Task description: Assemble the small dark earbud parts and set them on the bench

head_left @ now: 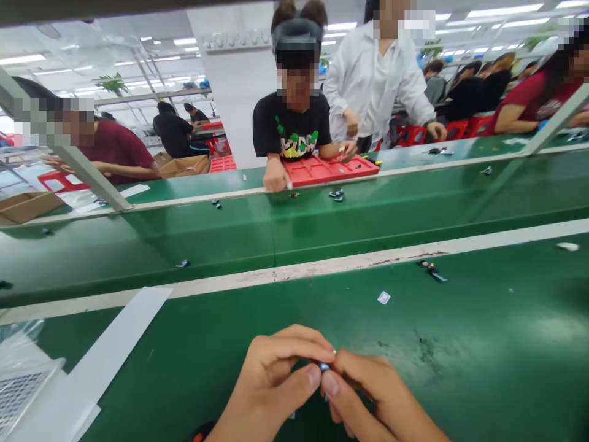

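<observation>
My left hand (271, 383) and my right hand (368, 399) meet low in the head view, over the green work surface (460, 356). Between the fingertips of both hands sits a small dark part (324, 366) with a bluish glint; most of it is hidden by my fingers. Both hands pinch it together, thumbs touching below it.
A small white square (383, 298) and a dark small part (431, 269) lie ahead of me. A green conveyor belt (276, 233) carries scattered small parts. Across it, a person works at a red tray (334, 170); other people stand or sit nearby. Clear plastic bag (23, 362) at left.
</observation>
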`<state>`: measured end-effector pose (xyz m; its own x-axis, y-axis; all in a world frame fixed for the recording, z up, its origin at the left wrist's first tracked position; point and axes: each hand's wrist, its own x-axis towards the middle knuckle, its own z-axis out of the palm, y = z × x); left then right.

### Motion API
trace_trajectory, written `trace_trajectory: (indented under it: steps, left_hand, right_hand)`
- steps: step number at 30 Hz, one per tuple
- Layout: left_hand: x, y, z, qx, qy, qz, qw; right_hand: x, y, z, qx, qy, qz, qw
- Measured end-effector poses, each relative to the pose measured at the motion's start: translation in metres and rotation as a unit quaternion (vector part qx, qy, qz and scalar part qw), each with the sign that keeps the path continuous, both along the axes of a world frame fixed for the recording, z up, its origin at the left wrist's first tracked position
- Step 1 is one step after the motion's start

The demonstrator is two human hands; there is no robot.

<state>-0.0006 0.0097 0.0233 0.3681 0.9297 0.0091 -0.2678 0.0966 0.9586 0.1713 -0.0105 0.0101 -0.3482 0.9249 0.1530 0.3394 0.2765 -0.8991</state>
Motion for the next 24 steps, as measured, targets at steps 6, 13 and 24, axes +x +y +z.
trace_trajectory:
  steps: [6,13,24]
  left_hand:
    - [-0.010,0.016,-0.010,0.044,0.011,-0.076,0.996]
    - [-0.027,0.026,-0.015,0.147,0.345,-0.046,0.926]
    - [-0.032,0.019,-0.025,0.240,0.406,-0.053,0.880]
  right_hand:
    - [-0.003,0.017,-0.010,-0.160,0.083,0.072,0.981]
    - [-0.015,0.022,-0.004,0.081,-0.370,0.041,0.925]
    - [-0.070,0.020,-0.015,0.167,-0.556,0.141,0.802]
